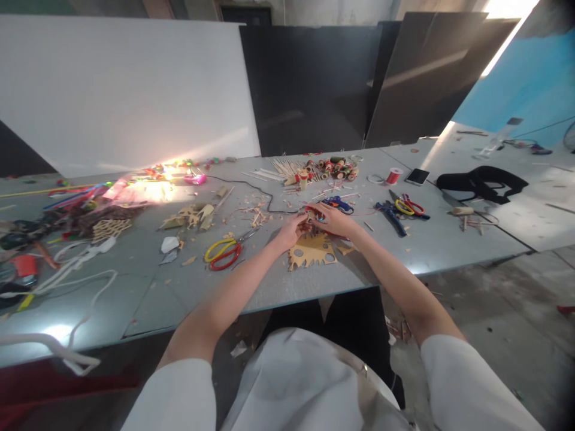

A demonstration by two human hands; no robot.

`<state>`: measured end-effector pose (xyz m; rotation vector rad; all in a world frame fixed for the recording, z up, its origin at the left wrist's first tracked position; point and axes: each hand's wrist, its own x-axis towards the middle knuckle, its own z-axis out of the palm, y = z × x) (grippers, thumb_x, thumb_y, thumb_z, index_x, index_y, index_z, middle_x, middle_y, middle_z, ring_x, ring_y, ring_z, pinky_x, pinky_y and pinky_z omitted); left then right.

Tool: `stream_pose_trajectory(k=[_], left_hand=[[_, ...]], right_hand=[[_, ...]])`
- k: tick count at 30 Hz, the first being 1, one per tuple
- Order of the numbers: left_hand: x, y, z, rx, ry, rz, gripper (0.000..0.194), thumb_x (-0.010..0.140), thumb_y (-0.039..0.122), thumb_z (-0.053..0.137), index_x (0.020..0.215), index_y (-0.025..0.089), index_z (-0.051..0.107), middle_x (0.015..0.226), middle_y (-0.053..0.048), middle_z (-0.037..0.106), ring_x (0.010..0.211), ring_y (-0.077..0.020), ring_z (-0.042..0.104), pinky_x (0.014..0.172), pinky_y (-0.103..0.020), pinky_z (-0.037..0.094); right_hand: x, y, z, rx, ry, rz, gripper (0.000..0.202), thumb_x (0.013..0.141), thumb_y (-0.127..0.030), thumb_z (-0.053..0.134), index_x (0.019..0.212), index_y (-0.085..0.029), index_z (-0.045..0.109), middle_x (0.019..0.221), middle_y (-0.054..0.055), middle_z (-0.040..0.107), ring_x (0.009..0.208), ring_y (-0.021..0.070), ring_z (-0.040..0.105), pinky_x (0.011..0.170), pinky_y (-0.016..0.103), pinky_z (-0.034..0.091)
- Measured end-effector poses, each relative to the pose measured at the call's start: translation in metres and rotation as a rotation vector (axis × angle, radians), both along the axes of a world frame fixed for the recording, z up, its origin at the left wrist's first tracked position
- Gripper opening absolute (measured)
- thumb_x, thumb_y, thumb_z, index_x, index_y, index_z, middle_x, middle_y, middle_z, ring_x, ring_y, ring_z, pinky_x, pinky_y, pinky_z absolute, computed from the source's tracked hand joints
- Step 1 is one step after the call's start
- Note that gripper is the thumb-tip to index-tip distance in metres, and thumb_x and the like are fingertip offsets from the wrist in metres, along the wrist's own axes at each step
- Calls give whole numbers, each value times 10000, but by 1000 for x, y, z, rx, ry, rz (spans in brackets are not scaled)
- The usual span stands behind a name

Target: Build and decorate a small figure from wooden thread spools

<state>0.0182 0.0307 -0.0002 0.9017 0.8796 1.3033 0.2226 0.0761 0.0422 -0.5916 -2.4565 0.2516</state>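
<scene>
My left hand (291, 230) and my right hand (333, 219) meet over the middle of the table, fingers curled in. Between them is a small tan and red craft piece (311, 215), mostly covered by the fingers, so its exact kind is unclear. Just below lies a tan cardboard sheet (309, 254) with jagged cut edges and round holes. Behind my right hand rests a blue glue gun (340, 205). Scissors with yellow and red handles (226, 254) lie left of the sheet, apart from my hands.
Behind my hands stand several small bamboo figures (335, 167) beside thin sticks (283, 167). Rightward are blue-handled pliers (392, 218), a second pair of scissors (411, 205), a red thread spool (393, 176) and a phone (417, 176). Craft materials and white cables (85, 263) crowd the left.
</scene>
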Motion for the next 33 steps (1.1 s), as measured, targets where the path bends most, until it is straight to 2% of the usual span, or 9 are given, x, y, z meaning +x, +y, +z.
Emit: stream_pose_trajectory(k=[6, 17, 27, 33], left_hand=[[1, -1, 3, -32, -18, 8, 157, 839, 309, 792, 902, 212, 687, 836, -69, 732, 744, -205, 699, 809, -381, 609], [1, 1, 1, -24, -37, -1, 191, 818, 300, 810, 901, 204, 667, 813, -53, 721, 694, -175, 669, 740, -334, 587], [0, -1, 4, -32, -7, -12, 154, 835, 290, 779, 887, 218, 654, 825, -51, 716, 698, -175, 680, 773, -340, 586], [0, 1, 2, -29, -38, -13, 172, 799, 291, 798, 875, 220, 661, 812, -47, 720, 695, -169, 679, 728, -321, 591]], right_hand=[[0, -2, 2, -15, -16, -6, 587, 1064, -428, 583, 1618, -255, 489, 1448, 146, 671, 1275, 327, 676, 1093, 523, 575], [1, 1, -2, -3, -12, -4, 595, 1058, -394, 593, 1624, -246, 483, 1534, 149, 623, 1386, 334, 627, 1161, 529, 539], [1, 4, -4, 1, -13, 3, 602, 1047, -387, 611, 1618, -238, 491, 1515, 157, 632, 1374, 331, 634, 1145, 527, 549], [0, 4, -3, 8, -19, 1, 588, 1045, -396, 609, 1603, -242, 508, 1489, 154, 651, 1348, 327, 648, 1129, 526, 559]])
